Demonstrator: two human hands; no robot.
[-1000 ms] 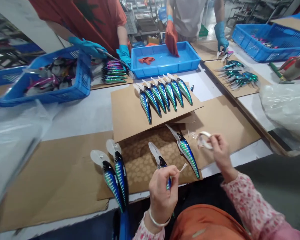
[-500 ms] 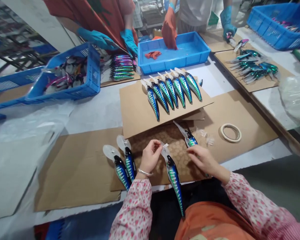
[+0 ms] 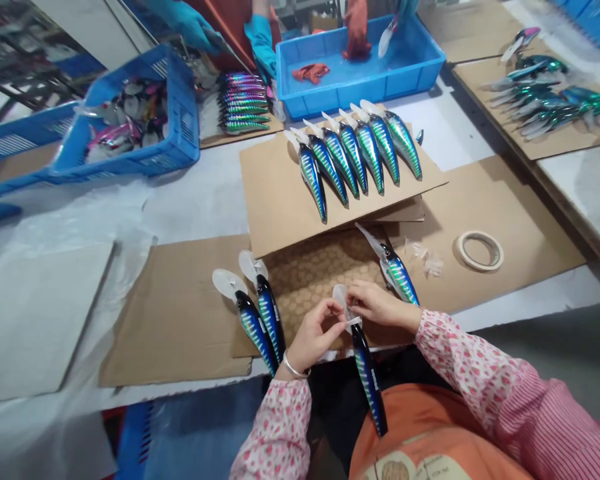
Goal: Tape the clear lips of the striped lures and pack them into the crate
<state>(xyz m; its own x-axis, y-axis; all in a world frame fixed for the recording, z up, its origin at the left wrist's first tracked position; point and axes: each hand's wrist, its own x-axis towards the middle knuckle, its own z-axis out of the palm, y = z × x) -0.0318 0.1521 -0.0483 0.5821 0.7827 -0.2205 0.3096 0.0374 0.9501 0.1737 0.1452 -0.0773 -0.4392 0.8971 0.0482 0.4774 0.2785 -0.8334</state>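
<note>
A blue-black fishing lure (image 3: 367,377) with green and white stripes hangs at the table's front edge, its clear lip up between my hands. My left hand (image 3: 317,337) is closed, thumb and fingertips pinching at a narrow whitish tape strip (image 3: 354,321) across the base of the lip. From the other side my right hand (image 3: 380,304) pinches the lip, its fingertips partly hidden. Beyond my right hand lies another striped lure (image 3: 400,277). To the left of my left hand two more lures, an outer lure (image 3: 253,327) and an inner lure (image 3: 270,310), lie side by side.
A row of several lures (image 3: 350,157) rests on a raised cardboard sheet (image 3: 270,207). At right are a tape roll (image 3: 479,251) and small clear scraps (image 3: 433,265). A blue tray (image 3: 360,90), a crate of lures (image 3: 183,127) and co-workers' gloved hands (image 3: 263,43) stand farther back.
My right hand has come left from beside the other lure to the held lure's lip. The held lure has turned, showing its dark back. A co-worker's gloved hand has moved over the blue tray.
</note>
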